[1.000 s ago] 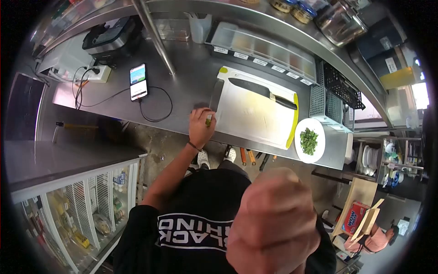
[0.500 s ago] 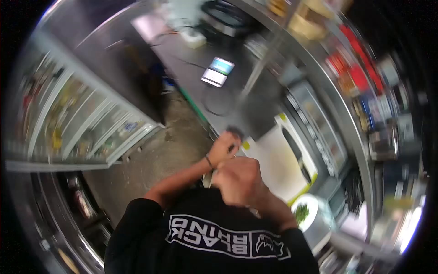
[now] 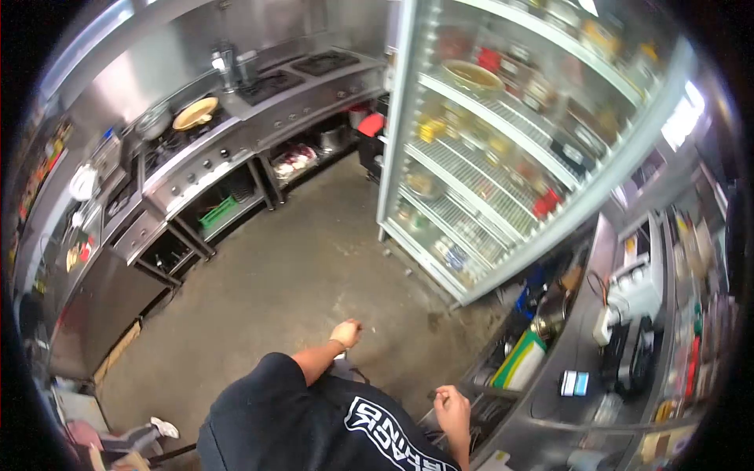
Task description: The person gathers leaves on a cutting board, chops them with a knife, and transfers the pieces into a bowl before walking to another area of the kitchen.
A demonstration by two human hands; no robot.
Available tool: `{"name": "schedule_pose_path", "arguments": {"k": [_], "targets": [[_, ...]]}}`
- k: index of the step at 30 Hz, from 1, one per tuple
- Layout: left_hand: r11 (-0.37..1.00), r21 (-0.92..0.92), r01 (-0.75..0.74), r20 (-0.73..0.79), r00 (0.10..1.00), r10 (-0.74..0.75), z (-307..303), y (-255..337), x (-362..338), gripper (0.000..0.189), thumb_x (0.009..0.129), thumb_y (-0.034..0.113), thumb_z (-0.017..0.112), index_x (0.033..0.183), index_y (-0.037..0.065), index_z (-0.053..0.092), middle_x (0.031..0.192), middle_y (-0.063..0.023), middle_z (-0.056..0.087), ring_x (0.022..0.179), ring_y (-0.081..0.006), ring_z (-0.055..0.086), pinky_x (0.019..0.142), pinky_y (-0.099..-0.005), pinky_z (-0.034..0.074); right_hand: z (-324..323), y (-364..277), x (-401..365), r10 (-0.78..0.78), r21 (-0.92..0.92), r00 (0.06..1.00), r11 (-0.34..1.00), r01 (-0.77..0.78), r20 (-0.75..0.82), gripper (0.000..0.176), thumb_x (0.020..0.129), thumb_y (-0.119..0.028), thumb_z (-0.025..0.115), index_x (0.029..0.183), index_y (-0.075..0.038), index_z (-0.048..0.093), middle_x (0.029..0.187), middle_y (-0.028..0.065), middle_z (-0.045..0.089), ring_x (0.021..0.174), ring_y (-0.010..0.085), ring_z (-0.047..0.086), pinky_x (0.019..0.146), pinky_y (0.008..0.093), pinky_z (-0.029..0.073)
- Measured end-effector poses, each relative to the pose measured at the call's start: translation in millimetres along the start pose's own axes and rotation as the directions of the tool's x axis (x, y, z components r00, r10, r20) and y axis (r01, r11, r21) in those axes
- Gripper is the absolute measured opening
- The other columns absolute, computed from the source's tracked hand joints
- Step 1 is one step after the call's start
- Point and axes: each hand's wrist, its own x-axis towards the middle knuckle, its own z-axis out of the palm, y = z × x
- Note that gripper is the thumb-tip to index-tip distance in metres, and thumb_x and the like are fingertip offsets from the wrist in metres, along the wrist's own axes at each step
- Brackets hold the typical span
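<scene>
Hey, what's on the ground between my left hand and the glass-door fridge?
In the head view, only bare concrete floor, stained in spots, lies between the left hand and the glass-door fridge.

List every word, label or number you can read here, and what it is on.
"BLACK": printed on the shirt, upside down to the camera; the line below it is cut off.
Fridge: labels on its jars and tins are too small to read.
Phone: screen blurred.
Shelf: packet labels blurred.
</scene>
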Motion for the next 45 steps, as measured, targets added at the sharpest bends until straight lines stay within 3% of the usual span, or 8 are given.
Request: {"name": "schedule_pose_path", "arguments": {"k": [10, 15, 23, 29, 33, 35, 38, 45], "targets": [[0.839, -0.05, 0.541, 0.062, 0.841, -0.538, -86.1, -230.9, -49.2, 0.03, 0.088, 0.033, 0.058, 0.107, 0.015, 0.072, 0.109, -0.0172, 0.068, 0.106, -0.0349, 0.064, 0.092, -0.0449, 0.051, 221.6, 33.0, 198.7, -0.04, -0.222, 0.953, 0.969, 0.11, 0.3, 0.021, 0.084, -0.023, 0.064, 0.092, -0.005, 0.072, 0.076, 0.0168, 0.069, 0.081, 0.0349, 0.068, 0.075, 0.0433, 0.053], [0.758, -0.179, 0.627, 0.014, 0.772, -0.636, -139.6, -306.6, -58.1, 0.027, 0.087, 0.029, 0.058, 0.106, 0.016, 0.072, 0.106, -0.0154, 0.069, 0.103, -0.0334, 0.065, 0.091, -0.043, 0.052, 362.7, 176.4, 227.0, 0.199, -0.356, 0.355, 0.815, 0.458, 0.914, 0.042, 0.086, -0.043, 0.058, 0.107, -0.009, 0.069, 0.109, 0.02, 0.066, 0.1, 0.0365, 0.064, 0.083, 0.0436, 0.051], [0.539, -0.556, 0.633, -0.118, 0.581, -0.805, -203.1, -377.8, -80.3, 0.02, 0.083, 0.027, 0.064, 0.097, 0.017, 0.074, 0.098, -0.0122, 0.072, 0.096, -0.0299, 0.068, 0.088, -0.0416, 0.053, 431.8, 26.2, 333.2, 0.354, -0.51, 0.489, 0.828, 0.232, 0.797, 0.039, 0.087, -0.041, 0.057, 0.099, -0.007, 0.07, 0.101, 0.0205, 0.068, 0.096, 0.0375, 0.065, 0.083, 0.0441, 0.052], [0.276, -0.575, 0.77, 0.031, 0.357, -0.934, -155.5, -418.0, -145.7, 0.025, 0.083, 0.035, 0.064, 0.093, 0.016, 0.076, 0.096, -0.0133, 0.072, 0.093, -0.0298, 0.068, 0.086, -0.041, 0.054, 565.1, 48.6, 475.4, 0.116, -0.419, 0.513, 0.739, 0.527, 0.85, 0.038, 0.088, -0.04, 0.056, 0.093, -0.006, 0.071, 0.094, 0.0209, 0.069, 0.093, 0.0383, 0.066, 0.083, 0.0445, 0.052], [-0.025, -0.568, 0.822, 0.094, 0.035, -0.995, -130.1, -437.6, -189.1, 0.024, 0.081, 0.032, 0.066, 0.095, 0.016, 0.076, 0.096, -0.0134, 0.072, 0.092, -0.0294, 0.069, 0.085, -0.0402, 0.054, 684.1, -127.6, 583.3, 0.065, -0.207, 0.198, 0.176, 0.962, 0.978, 0.032, 0.086, -0.033, 0.054, 0.091, -0.007, 0.072, 0.107, 0.0197, 0.067, 0.098, 0.0357, 0.064, 0.085, 0.046, 0.05], [-0.173, -0.728, 0.663, 0.147, -0.096, -0.984, -146.7, -442.3, -193.2, 0.022, 0.079, 0.031, 0.067, 0.091, 0.015, 0.076, 0.093, -0.0134, 0.072, 0.09, -0.0289, 0.069, 0.085, -0.0397, 0.055, 732.1, -245.6, 602.0, -0.37, -0.086, 0.132, 0.137, 0.987, 0.92, 0.022, 0.077, -0.022, 0.057, 0.084, -0.013, 0.075, 0.093, 0.0103, 0.071, 0.087, 0.0307, 0.068, 0.077, 0.0421, 0.055], [-0.194, -0.796, 0.574, 0.076, -0.222, -0.972, -163.7, -460.6, -188.4, 0.022, 0.078, 0.033, 0.069, 0.089, 0.016, 0.077, 0.091, -0.0131, 0.072, 0.089, -0.0285, 0.07, 0.084, -0.0392, 0.055, 766.9, -458.6, 561.4, -0.304, -0.16, 0.297, 0.404, 0.901, 0.905, 0.033, 0.09, -0.028, 0.047, 0.094, -0.007, 0.072, 0.105, 0.0151, 0.068, 0.1, 0.039, 0.062, 0.087, 0.0462, 0.051], [-0.33, -0.82, 0.468, 0.243, -0.238, -0.94, -186.3, -492.2, -185.4, 0.025, 0.079, 0.035, 0.069, 0.093, 0.017, 0.076, 0.096, -0.0147, 0.071, 0.094, -0.0315, 0.068, 0.086, -0.0401, 0.054, 877.6, -726.8, 380.7, -0.665, 0.336, -0.028, 0.341, 0.878, 0.747, 0.023, 0.09, -0.028, 0.057, 0.102, -0.011, 0.067, 0.104, 0.013, 0.068, 0.109, 0.0338, 0.059, 0.09, 0.043, 0.048]]}}
